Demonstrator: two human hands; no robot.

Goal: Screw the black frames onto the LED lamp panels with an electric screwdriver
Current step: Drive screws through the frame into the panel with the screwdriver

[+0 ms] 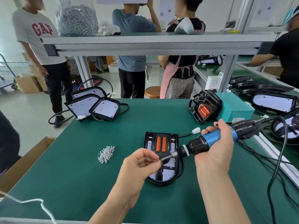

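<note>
While the L hand (142,160) pinched what looked like a small silver screw (159,161) against the tip of the thin metal bit (167,157), the main risk was the screw dropping before it seated. Only thumb & forefinger steadied it, & it hung over the white LED lamp panel (168,172). A slip could send it under the black plastic frame (161,135) w/ two orange strips, which lay on that panel near the middle of the green worktop (80,167). A trigger press at this point would prob. spin the bit btwn the fingertips. The black power cord (277,159) looped off to the right & might tug the tool off line. R hand (215,149) was clenched round the blue-and-black electric screwdriver (210,140), fingers wrapped on the blue barrel, tool nearly level, bit aimed left & slightly down. L hand was raised over the panel's lower half, other fingers curled in. A pile of loose silver screws (106,153) sat left of the panel, apart from it.
</note>
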